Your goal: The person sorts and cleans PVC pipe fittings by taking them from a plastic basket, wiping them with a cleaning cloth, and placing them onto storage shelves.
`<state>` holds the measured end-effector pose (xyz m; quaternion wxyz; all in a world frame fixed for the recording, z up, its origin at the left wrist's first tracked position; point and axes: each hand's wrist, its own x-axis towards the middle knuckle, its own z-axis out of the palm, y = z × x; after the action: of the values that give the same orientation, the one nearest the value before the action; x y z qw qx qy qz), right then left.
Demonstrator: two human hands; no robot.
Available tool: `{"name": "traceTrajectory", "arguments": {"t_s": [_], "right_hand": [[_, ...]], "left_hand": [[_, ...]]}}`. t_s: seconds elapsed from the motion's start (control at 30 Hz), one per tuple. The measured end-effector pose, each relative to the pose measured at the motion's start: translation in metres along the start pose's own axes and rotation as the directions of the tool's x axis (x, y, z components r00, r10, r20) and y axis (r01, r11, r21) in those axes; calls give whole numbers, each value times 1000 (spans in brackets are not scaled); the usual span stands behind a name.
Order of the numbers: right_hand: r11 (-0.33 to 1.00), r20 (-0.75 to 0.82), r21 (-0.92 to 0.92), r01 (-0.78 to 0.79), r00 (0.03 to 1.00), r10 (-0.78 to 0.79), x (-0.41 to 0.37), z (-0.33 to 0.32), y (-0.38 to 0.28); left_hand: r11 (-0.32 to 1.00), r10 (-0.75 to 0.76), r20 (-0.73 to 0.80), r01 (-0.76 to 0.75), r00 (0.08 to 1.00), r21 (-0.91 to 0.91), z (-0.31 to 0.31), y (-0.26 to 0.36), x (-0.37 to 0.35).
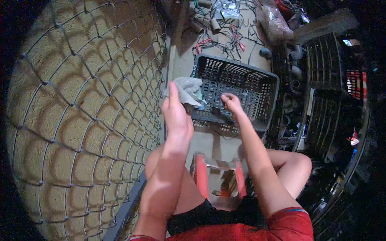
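A crumpled grey-white cloth (188, 89) is held in my left hand (177, 114), over the left edge of a black plastic crate (237, 64). The thumb lies along the cloth, and the other fingers are mostly hidden behind the hand. Something light blue shows at the cloth's lower right side. Above the crate's inside, my right hand (232, 103) has its fingers curled together; anything between them is too small to make out. The crate's floor and sides are full of holes.
Chain-link fence (72, 104) fills the left side. Tangled black and red cables (233, 44) lie beyond the crate. Dark stacked crates (323, 60) stand at the right, near grey pipe fittings (296, 52). A red and white stool (202, 174) is between my legs.
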<state>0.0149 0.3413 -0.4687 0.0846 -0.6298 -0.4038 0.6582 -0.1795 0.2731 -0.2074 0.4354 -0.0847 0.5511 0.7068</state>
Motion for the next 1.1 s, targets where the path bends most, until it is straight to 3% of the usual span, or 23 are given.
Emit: {"name": "traceTrajectory", "arguments": {"t_s": [0.07,0.1,0.13,0.2,0.27,0.3,0.37,0.4,0.47,0.63,0.73,0.83,0.87,0.9,0.93,0.97,1.0,1.03,1.1], "right_hand": [[949,18,-293,121,992,-121,73,17,87],[916,-8,-401,25,999,-31,56,27,69],[917,-6,-400,19,1000,-23,60,37,73],[793,-44,-609,22,997,-61,65,54,81],[771,-23,-637,3,999,-23,64,69,76],[747,-8,-665,-12,1000,9,62,74,74],[692,8,-721,-36,998,60,64,81,73],[688,7,-725,-36,998,60,63,80,73],[809,53,-588,1,998,37,67,73,81],[782,36,-623,-21,998,55,63,54,79],[812,28,-582,-47,997,78,35,33,63],[850,78,-514,113,993,-85,10,1,55],[807,68,-581,105,994,-81,-27,-13,18],[841,52,-516,165,985,-162,-17,-24,39],[842,67,-508,181,983,-171,-48,-41,11],[810,22,-486,329,931,-365,-56,-56,16],[866,17,-396,305,946,-325,-96,-74,-15],[838,-9,-371,401,900,-435,-117,-91,-22],[842,-62,-294,453,870,-489,-179,-122,-59]], "left_hand": [[999,-30,10,30,1000,13,-2,-1,1],[999,-40,11,40,999,4,-1,2,1],[999,-48,10,48,999,-7,-2,3,3],[998,-55,-32,55,998,7,-1,0,4],[992,-106,-132,114,986,49,2,-1,3],[995,-53,-115,62,992,79,-3,-7,8],[993,-95,-107,101,990,53,-4,-1,8],[991,-131,-90,133,987,24,-3,1,7],[992,-121,-91,124,989,34,-4,1,7],[992,-126,-95,124,988,-29,-1,4,1],[997,-73,-18,74,997,18,-2,3,5],[997,-7,33,4,999,82,4,-2,8],[987,-5,102,-12,995,159,3,-2,7],[977,8,117,-33,993,209,12,3,-1],[983,-11,193,-25,981,184,9,-1,3],[979,-48,180,11,983,201,12,0,1],[974,-15,234,-38,972,223,7,-9,6],[978,-7,281,-52,960,201,7,-12,4],[962,-38,280,-41,959,271,-6,-25,14]]}}
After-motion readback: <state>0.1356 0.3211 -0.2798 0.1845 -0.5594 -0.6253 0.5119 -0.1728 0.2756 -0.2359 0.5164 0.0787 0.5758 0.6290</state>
